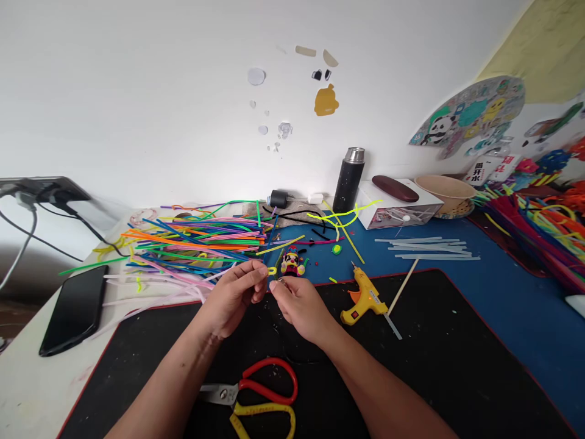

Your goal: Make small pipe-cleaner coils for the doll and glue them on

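Note:
My left hand point(242, 283) is closed, its thumb and forefinger pinching a short yellow pipe cleaner point(272, 271) bent into a small loop. Close beside it, my right hand point(297, 303) has its fingers curled and pressed together near the loop's lower side; what they grip, if anything, is hidden. Just beyond both hands sits a small colourful figure point(292, 261) with a panda-like head. Scissors point(269, 390) with one red and one yellow handle lie below my wrists. Right of my right hand is a yellow glue gun point(364, 297) with a glue stick in its back.
Many coloured pipe cleaners point(196, 241) spread at the left, near a black phone point(75, 310). A black flask point(349, 180), a white drawer box point(397, 207) and a woven basket point(445, 194) stand along the wall. Clear glue sticks point(429, 249) and a wooden stick point(402, 286) lie right.

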A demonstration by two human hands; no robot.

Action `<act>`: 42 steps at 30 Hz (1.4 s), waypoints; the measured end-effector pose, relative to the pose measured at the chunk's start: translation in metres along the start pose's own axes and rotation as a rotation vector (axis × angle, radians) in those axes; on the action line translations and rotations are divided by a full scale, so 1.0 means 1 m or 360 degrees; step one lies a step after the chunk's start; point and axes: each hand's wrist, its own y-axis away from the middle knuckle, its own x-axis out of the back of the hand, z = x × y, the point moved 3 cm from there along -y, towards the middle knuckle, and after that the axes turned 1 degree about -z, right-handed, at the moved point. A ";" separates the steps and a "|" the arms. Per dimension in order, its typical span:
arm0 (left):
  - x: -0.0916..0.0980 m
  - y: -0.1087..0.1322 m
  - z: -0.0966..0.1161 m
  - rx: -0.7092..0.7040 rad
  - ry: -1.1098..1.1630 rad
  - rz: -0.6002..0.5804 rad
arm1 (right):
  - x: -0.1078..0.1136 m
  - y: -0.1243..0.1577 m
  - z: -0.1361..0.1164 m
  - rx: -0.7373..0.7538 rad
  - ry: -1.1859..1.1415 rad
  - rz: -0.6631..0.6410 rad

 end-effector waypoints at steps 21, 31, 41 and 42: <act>0.000 0.000 -0.002 0.0045 -0.0112 -0.0091 | 0.001 -0.001 0.002 -0.0036 -0.0004 0.0047; 0.002 0.000 0.001 0.0065 -0.0183 -0.0118 | 0.004 -0.002 0.001 -0.0075 -0.0039 0.0032; 0.002 -0.002 0.003 -0.0071 -0.0087 0.0013 | 0.004 0.001 -0.012 -0.0055 -0.0395 -0.0072; 0.002 -0.002 0.003 -0.0076 -0.0077 0.0016 | 0.003 0.001 -0.011 -0.0034 -0.0386 -0.0078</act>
